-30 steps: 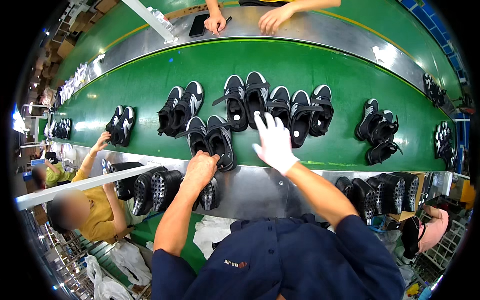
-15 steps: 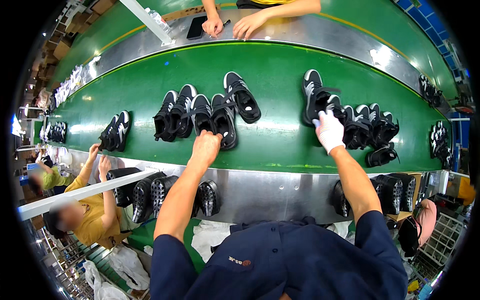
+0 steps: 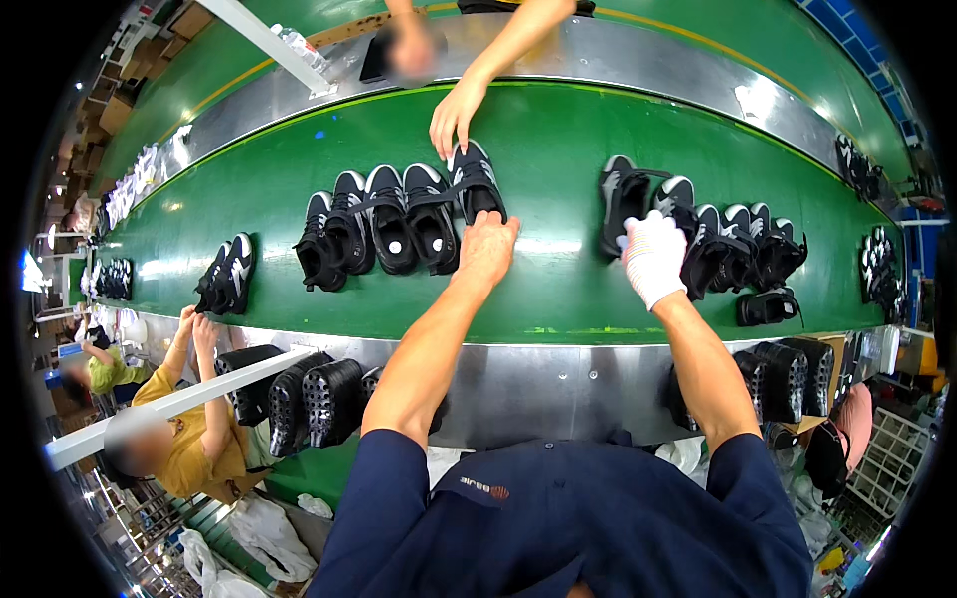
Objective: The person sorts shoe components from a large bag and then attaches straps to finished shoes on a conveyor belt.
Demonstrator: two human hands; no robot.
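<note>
My bare left hand (image 3: 486, 249) grips the heel end of a black and grey sneaker (image 3: 477, 186), the rightmost of a row on the green belt. A co-worker's hand (image 3: 459, 115) from across the belt reaches to that sneaker's toe. In a white glove, my right hand (image 3: 654, 257) is closed at the heel of another sneaker (image 3: 676, 199) in the right-hand group; its fingertips are partly hidden. Just left of the glove lies a further sneaker (image 3: 624, 209), its strap hanging loose. More sneakers (image 3: 404, 224) stand side by side left of my left hand.
Several black shoes or boots with studded soles (image 3: 332, 399) line the metal ledge (image 3: 538, 384) nearest me. A person in a yellow shirt (image 3: 189, 448) works at the left beside a white bar (image 3: 189, 404). On the far ledge lies a dark phone (image 3: 373, 62).
My left hand has moved right to the rightmost sneaker, which now stands closer in line with the row. The co-worker's hand has come forward over the belt. My gloved hand has barely moved.
</note>
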